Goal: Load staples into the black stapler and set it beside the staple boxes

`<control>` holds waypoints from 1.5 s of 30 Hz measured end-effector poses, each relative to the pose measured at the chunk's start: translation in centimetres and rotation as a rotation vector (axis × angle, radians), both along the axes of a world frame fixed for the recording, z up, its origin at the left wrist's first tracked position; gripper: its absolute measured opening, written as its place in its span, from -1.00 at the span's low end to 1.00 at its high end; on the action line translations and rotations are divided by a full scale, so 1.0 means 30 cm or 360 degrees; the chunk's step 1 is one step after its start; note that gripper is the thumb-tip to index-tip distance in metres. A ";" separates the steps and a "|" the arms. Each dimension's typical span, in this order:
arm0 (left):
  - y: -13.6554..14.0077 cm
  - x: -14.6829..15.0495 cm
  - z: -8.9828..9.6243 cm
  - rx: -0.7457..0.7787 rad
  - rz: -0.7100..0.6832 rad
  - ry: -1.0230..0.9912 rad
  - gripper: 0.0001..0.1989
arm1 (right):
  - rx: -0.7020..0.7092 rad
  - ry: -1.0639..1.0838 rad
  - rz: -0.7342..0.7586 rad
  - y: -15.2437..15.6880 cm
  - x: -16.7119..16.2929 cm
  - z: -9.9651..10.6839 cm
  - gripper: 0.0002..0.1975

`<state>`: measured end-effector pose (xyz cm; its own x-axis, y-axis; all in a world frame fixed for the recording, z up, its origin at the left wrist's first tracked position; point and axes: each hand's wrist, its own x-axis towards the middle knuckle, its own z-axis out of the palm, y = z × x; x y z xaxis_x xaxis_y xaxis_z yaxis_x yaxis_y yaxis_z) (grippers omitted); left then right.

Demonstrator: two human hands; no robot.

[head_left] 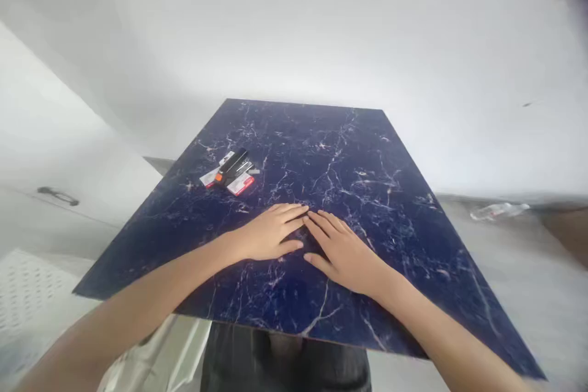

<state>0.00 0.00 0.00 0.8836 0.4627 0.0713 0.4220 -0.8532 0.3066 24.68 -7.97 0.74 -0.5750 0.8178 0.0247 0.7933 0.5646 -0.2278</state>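
Note:
My left hand [277,231] lies flat on the blue marbled table, palm down, with its fingers stretched out and nothing in it. My right hand [343,251] rests opposite in the same way, thumb apart from the fingers. The fingertips of both hands meet or nearly meet at the middle. Beyond my left hand is a small pile: a black object with an orange end [233,166], possibly a stapler, lies across white and red small packs [241,184]. A few thin metallic pieces show beside it, too small to name. Neither hand touches the pile.
The blue marbled tabletop [294,135] has its far edge by a white wall [312,30]. At left are a drawer or door handle [58,196] and a white perforated surface [27,288]. A clear plastic bottle [498,212] lies on the floor to the right.

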 end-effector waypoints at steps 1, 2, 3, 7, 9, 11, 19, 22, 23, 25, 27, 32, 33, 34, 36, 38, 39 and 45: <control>0.001 -0.001 -0.001 -0.0009 0.0002 -0.0024 -0.38 | 0.0003 0.0018 0.0001 0.002 0.000 0.003 -0.28; 0.002 -0.002 -0.001 -0.0017 0.0004 -0.0044 -0.38 | 0.0006 0.0035 0.0001 0.003 0.000 0.006 -0.29; 0.003 -0.003 -0.002 -0.0022 0.0005 -0.0060 -0.39 | 0.0009 0.0049 0.0001 0.004 0.001 0.008 -0.29; 0.002 -0.002 -0.003 -0.0026 0.0014 -0.0081 -0.41 | 0.0020 0.0084 0.0000 0.004 0.002 0.010 -0.32; 0.000 -0.001 -0.003 -0.0022 0.0024 -0.0085 -0.41 | 0.0029 0.0096 -0.0002 0.004 0.003 0.005 -0.32; -0.001 0.000 -0.003 -0.0028 0.0028 -0.0097 -0.41 | 0.0047 0.0121 -0.0016 0.005 0.003 -0.005 -0.32; -0.003 -0.001 0.000 -0.0081 0.0035 -0.0134 -0.38 | 0.0071 0.0254 -0.0074 0.012 -0.012 -0.032 -0.32; -0.001 -0.002 -0.004 -0.0086 0.0034 -0.0106 -0.35 | 0.0065 0.0260 -0.0081 0.012 -0.013 -0.034 -0.32; -0.001 -0.003 -0.006 -0.0081 0.0034 -0.0090 -0.35 | 0.0064 0.0257 -0.0080 0.012 -0.014 -0.035 -0.32; -0.001 -0.003 -0.009 -0.0066 0.0031 -0.0055 -0.34 | 0.0067 0.0257 -0.0083 0.013 -0.015 -0.037 -0.32; -0.001 -0.004 -0.011 -0.0045 0.0028 -0.0031 -0.35 | 0.0069 0.0263 -0.0094 0.013 -0.016 -0.039 -0.31; -0.002 0.002 -0.004 -0.0012 0.0030 -0.0008 -0.35 | 0.0077 0.0258 -0.0105 0.013 -0.017 -0.038 -0.32; -0.002 0.003 -0.001 -0.0018 0.0034 -0.0004 -0.34 | 0.0078 0.0254 -0.0109 0.013 -0.016 -0.038 -0.33; -0.003 0.004 0.002 -0.0026 0.0038 0.0002 -0.33 | 0.0077 0.0251 -0.0114 0.013 -0.016 -0.038 -0.33; -0.003 0.003 0.007 -0.0042 0.0045 0.0007 -0.32 | 0.0073 0.0247 -0.0120 0.014 -0.015 -0.039 -0.33; -0.003 0.000 0.008 -0.0045 0.0047 0.0005 -0.33 | 0.0071 0.0248 -0.0120 0.015 -0.016 -0.040 -0.33; -0.003 -0.001 0.007 -0.0046 0.0047 0.0000 -0.33 | 0.0070 0.0249 -0.0120 0.015 -0.016 -0.039 -0.33; -0.007 0.005 -0.009 -0.0042 0.0028 -0.0076 -0.36 | 0.0064 0.0230 -0.0104 0.018 -0.014 -0.033 -0.34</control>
<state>0.14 -0.20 -0.26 0.8714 0.4802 0.1007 0.4210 -0.8372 0.3491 24.27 -7.43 -0.26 -0.5086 0.8501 0.1367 0.7891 0.5238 -0.3209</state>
